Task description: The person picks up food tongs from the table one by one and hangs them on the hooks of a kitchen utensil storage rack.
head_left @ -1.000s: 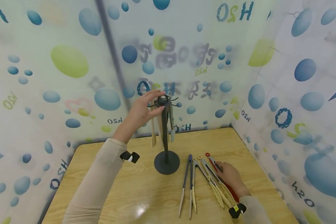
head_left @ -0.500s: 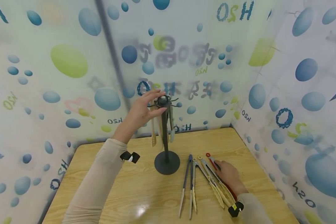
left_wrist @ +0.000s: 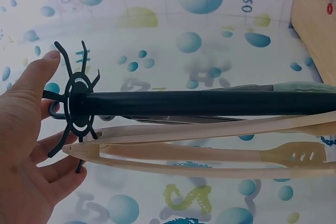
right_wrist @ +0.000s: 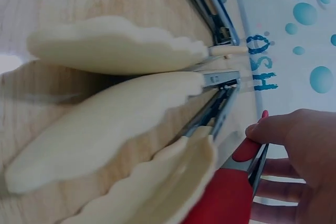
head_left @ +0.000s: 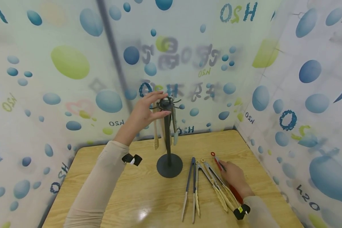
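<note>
A dark utensil stand [head_left: 169,165] with a round base and a ring of hooks rises from the table; my left hand [head_left: 143,110] grips its top, thumb and fingers around the hooks. In the left wrist view, beige tongs [left_wrist: 152,169] and a slotted turner [left_wrist: 296,154] hang from it, near that hand [left_wrist: 23,145]. My right hand [head_left: 236,177] holds red tongs [head_left: 218,162] by their arms at the right; the right wrist view shows their red head [right_wrist: 223,198] beside cream tongs. My right palm partly hides the red pair in the head view.
Blue-handled tongs [head_left: 193,177] lie spread on the wooden table [head_left: 136,190] right of the stand. Beside them lie two cream-tipped tongs [head_left: 198,190], the other cream-tipped tongs [head_left: 213,172] closest to my right hand. Patterned curtain walls [head_left: 74,104] stand behind and beside the table.
My right hand and the red tongs have shifted slightly away from me, so their ring sits a little farther back. My left hand stays at the stand's top, its thumb slightly lower.
</note>
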### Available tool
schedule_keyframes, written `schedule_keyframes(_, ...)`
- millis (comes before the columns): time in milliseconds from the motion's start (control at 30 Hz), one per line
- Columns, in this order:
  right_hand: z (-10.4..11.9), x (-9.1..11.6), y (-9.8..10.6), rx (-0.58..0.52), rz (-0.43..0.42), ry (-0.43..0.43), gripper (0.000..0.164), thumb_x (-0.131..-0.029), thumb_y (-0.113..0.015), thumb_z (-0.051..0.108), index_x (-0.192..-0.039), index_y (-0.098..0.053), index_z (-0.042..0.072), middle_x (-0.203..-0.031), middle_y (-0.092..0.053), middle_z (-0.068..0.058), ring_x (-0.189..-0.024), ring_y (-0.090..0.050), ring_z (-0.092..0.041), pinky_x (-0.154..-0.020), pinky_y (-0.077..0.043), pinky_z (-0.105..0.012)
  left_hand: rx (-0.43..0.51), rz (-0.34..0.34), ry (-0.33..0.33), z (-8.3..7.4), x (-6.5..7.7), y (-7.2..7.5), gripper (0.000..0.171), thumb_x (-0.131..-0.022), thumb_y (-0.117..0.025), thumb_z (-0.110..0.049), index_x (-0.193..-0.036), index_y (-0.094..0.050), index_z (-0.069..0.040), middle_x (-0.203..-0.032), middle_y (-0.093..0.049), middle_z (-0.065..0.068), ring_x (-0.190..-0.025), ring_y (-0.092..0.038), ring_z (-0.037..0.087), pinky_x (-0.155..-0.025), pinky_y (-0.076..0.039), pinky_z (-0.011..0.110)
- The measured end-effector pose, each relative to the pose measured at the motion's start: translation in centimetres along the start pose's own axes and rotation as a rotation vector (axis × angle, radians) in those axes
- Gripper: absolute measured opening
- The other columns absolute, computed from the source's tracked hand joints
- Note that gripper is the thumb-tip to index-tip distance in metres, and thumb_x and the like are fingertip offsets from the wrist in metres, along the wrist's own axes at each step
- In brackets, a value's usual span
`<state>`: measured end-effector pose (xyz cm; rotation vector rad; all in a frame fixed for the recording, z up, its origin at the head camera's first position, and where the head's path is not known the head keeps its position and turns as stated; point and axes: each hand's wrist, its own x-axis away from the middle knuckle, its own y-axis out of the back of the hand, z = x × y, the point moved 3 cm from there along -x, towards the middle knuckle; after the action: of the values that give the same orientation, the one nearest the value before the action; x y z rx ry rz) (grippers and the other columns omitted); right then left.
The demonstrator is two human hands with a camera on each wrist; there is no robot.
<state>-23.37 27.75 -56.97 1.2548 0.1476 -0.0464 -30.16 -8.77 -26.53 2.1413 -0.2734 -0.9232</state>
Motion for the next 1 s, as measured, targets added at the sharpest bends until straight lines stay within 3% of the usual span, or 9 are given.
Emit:
schedule_keyframes(300, 0.4, -0.7, 1.8, 0.024, -0.018, 0.007, 0.051, -0.087, -0.072, 0.018, -0.136, -0.062, 0.011, -0.085, -0.065, -0.013, -0.056, -0.043, -0.017, -0.047, -0.035, -0.031, 0.001, -0.023, -0.016, 0.2, 0.0, -0.2, 0.065, -0.085, -0.078, -0.033, -0.144, -0.054, -0.019, -0.153, -0.047, 0.007, -0.145, -0.04, 0.03, -0.111, -0.042, 0.051)
schedule_keyframes(600, 1.6, -1.3, 3.6, 0.029, -0.079, 0.053, 0.051, -0.088, -0.073, 0.018, -0.137, -0.061, 0.012, -0.103, -0.07, -0.021, -0.057, -0.05, -0.017, -0.046, -0.036, -0.031, 0.007, -0.028, -0.022, 0.2, -0.1, -0.2, 0.063, -0.086, -0.078, -0.032, -0.143, -0.055, -0.017, -0.152, -0.048, 0.009, -0.144, -0.041, 0.031, -0.112, -0.041, 0.052)
schedule_keyframes(1000, 2.9, -2.3, 6.0, -0.033, -0.127, 0.066, 0.051, -0.091, -0.07, 0.021, -0.14, -0.058, 0.013, -0.082, -0.061, -0.009, -0.05, -0.034, -0.014, -0.045, -0.026, -0.027, 0.01, -0.006, 0.002, 0.1, 0.0, -0.1, 0.063, -0.088, -0.075, -0.034, -0.145, -0.052, -0.022, -0.153, -0.046, 0.005, -0.145, -0.04, 0.03, -0.112, -0.042, 0.051)
